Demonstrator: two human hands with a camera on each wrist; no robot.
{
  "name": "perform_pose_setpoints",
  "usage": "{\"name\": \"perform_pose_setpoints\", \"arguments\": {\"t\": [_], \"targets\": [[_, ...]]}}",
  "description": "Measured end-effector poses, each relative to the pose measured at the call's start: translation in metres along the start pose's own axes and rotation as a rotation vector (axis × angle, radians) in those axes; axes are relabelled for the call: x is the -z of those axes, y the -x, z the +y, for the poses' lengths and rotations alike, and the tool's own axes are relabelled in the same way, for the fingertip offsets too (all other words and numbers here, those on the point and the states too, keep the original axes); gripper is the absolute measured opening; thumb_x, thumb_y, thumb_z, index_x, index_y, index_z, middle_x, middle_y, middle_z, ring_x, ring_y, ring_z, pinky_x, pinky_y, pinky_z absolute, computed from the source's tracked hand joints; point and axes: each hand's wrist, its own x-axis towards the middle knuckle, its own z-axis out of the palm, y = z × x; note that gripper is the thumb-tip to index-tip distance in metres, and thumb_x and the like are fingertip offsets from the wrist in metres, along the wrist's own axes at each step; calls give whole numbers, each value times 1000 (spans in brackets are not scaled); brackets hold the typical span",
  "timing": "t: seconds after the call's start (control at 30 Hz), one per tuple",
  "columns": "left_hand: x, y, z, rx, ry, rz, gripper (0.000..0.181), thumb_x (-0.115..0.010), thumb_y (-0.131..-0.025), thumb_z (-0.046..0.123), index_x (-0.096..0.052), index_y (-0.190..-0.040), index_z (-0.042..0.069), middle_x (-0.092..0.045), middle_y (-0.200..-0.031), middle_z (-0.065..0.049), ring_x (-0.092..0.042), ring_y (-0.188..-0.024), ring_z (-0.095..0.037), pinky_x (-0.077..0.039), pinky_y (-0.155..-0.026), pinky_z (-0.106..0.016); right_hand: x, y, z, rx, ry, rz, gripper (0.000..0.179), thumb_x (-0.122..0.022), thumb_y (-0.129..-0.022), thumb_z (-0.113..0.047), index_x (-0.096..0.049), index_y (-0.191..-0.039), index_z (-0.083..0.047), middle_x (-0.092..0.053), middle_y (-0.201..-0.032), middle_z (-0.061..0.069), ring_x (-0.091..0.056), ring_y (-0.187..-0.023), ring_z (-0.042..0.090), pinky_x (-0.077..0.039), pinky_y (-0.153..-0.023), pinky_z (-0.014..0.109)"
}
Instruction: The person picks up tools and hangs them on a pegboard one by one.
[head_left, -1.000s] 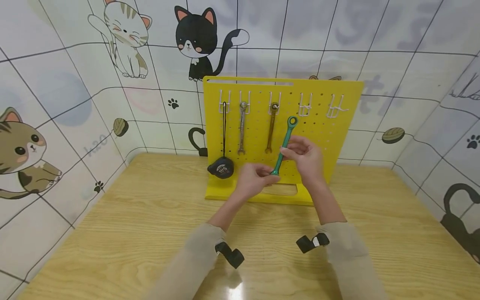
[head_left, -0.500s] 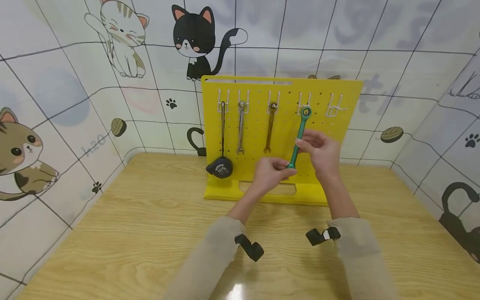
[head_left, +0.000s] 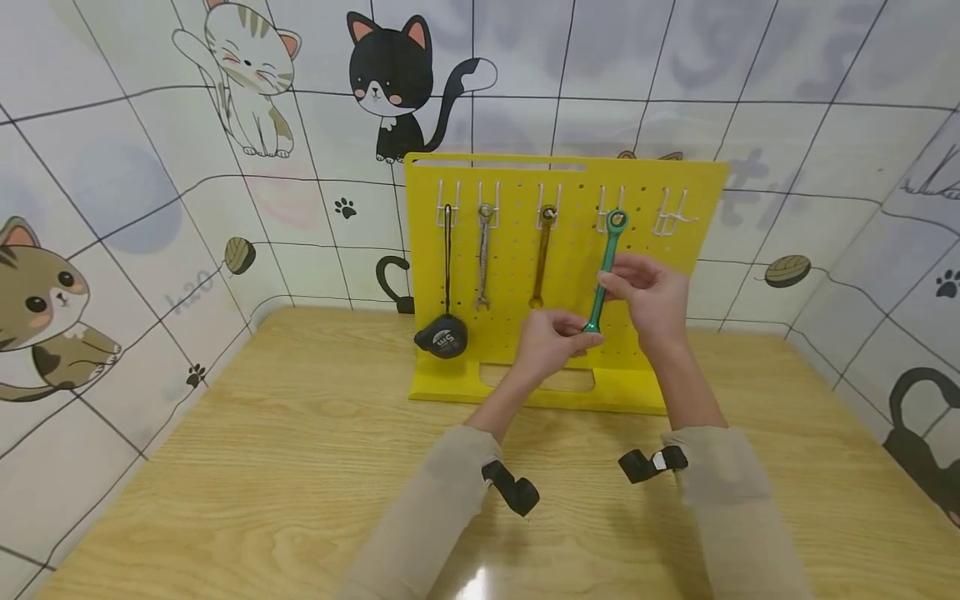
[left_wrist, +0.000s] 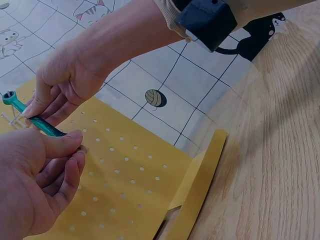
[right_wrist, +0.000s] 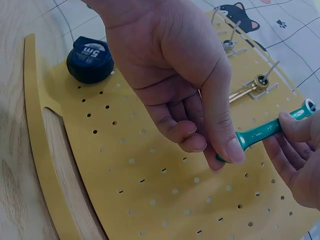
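Observation:
A green combination wrench point(head_left: 606, 275) stands nearly upright before the yellow pegboard point(head_left: 510, 333), its ring end overlapping the fourth hook point(head_left: 602, 218) in the head view. My left hand point(head_left: 551, 342) pinches its lower end between thumb and fingers. Higher up, my right hand point(head_left: 652, 300) holds the shank, thumb in front. In the right wrist view the left thumb covers most of the lower end of the green wrench point(right_wrist: 262, 132). A silver wrench point(head_left: 483, 258) and a brassy wrench point(head_left: 542, 258) hang from hooks to the left.
A black tape measure point(head_left: 442, 336) hangs by its cord at the pegboard's left. The rightmost hook point(head_left: 667, 218) carries nothing. The board stands on a wooden table point(head_left: 300, 450), with a cat-patterned wall point(head_left: 315, 225) behind it.
Both hands have carried the green wrench to the right and slightly up, from beside the brassy wrench to the fourth hook. Most of that shift came in the first half second.

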Motion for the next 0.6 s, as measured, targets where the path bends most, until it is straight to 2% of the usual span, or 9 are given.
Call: {"name": "perform_pose_setpoints", "arguments": {"t": [0.17,0.6], "targets": [[-4,-3,-3,16,4,13,14,-84,-83,9,-77,-92,0,-72,-76,-4,-68,-63,-14,-60,-63,-27,3,-5,6,-14,8,-9,22,-80,-86,-4,-72,-104,5,-70,-78,-1,-67,-64,12,-58,-64,23],[-5,-12,-5,95,80,39,16,-85,-82,8,-77,-94,0,-73,-79,-4,-70,-66,-15,-61,-71,-35,2,-18,10,-38,132,-50,30,-79,-89,-9,-69,-112,7,-71,-81,-5,-69,-67,10,-59,-68,26]]}}
